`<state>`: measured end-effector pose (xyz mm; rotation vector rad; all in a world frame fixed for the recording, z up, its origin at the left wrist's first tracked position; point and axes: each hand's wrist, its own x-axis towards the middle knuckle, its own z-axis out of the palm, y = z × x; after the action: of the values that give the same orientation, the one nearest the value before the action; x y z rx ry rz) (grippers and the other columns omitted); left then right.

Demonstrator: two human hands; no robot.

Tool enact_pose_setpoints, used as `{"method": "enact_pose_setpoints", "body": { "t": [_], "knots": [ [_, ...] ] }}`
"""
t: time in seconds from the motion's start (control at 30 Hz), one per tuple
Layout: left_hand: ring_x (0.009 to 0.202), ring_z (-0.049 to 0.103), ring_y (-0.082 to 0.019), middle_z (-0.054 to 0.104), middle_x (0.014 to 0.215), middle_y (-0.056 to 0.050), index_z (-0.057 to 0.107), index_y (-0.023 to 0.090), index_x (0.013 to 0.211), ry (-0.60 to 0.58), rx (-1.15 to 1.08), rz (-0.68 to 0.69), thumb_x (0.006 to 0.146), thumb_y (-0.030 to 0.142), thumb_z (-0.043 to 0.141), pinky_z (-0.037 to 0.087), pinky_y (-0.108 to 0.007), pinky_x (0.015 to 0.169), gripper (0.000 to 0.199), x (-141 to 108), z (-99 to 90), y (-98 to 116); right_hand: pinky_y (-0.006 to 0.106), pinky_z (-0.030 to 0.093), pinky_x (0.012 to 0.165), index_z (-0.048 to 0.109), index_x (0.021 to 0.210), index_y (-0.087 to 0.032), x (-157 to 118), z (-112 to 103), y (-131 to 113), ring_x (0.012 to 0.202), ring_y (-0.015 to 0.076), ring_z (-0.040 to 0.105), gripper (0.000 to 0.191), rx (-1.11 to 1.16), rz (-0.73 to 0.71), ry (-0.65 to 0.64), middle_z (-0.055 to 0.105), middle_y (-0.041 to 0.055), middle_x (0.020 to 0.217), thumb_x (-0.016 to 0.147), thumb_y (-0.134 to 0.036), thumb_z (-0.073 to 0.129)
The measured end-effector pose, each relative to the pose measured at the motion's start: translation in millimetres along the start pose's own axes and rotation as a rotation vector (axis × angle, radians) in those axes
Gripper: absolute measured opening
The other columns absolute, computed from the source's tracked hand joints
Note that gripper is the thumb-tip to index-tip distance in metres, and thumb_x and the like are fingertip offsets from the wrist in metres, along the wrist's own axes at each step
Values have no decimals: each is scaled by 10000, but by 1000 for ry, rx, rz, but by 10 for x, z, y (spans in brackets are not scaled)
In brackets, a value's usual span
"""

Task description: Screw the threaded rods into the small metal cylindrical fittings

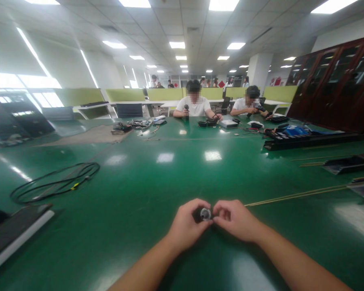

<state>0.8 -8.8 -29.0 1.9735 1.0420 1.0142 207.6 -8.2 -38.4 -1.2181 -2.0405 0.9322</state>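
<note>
Between the thumb and fingers of my left hand (189, 224) sits a small round part (205, 214), dark around a silvery ring; its exact kind I cannot make out. My right hand (236, 220) is closed beside it, with thumb and fingertips pinched together at the part's right edge. Whether those fingertips hold a separate small piece is hidden. Both hands are low over the green table (145, 182), close to its near side. Thin brass-coloured rods (291, 197) lie just right of my right hand.
A coiled black cable (57, 182) lies at left, above a dark panel with a pale edge (21, 234). Black channels (315, 139) and more rods lie at right. Across the table sit two people (194, 103) among small devices (229, 122).
</note>
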Motion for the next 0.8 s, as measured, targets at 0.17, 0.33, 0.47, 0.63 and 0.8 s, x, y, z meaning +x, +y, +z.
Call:
{"method": "enact_pose_setpoints", "body": {
  "t": [0.17,0.33,0.47,0.63,0.8],
  "knots": [
    [935,665,-166,715,999,-22,687,203,946,11,-26,96,765,147,744,502,-273,865,198,17,9,-18,205,372,518,706,847,-168,-15,-21,-10,531,111,530,73,1,-15,-5,623,-22,613,817,-194,644],
    [1003,674,-167,722,1065,-28,690,217,967,-6,-30,124,782,75,677,503,-281,924,233,3,28,-82,209,366,518,708,834,-171,-25,-27,-27,531,112,523,74,-13,-24,8,616,-22,610,824,-221,655],
    [1081,657,-189,708,1123,-54,670,208,979,-6,-1,166,759,33,637,494,-317,973,282,5,17,-113,211,366,519,706,837,-172,-15,-26,-20,530,112,527,81,-13,-25,5,622,-23,609,829,-239,661],
    [1104,647,-198,701,1127,-67,648,203,971,-12,16,176,768,44,607,493,-337,983,261,3,5,-95,208,368,519,705,843,-170,-18,-28,-11,528,110,530,90,-5,-36,-8,625,-23,609,833,-248,662],
    [990,674,-194,710,1056,-66,662,189,974,-29,-47,48,791,127,658,528,-314,890,193,7,17,-23,208,367,523,709,858,-173,-26,-23,3,536,109,528,99,-16,-36,-26,623,-25,617,840,-257,659]
  ]
}}
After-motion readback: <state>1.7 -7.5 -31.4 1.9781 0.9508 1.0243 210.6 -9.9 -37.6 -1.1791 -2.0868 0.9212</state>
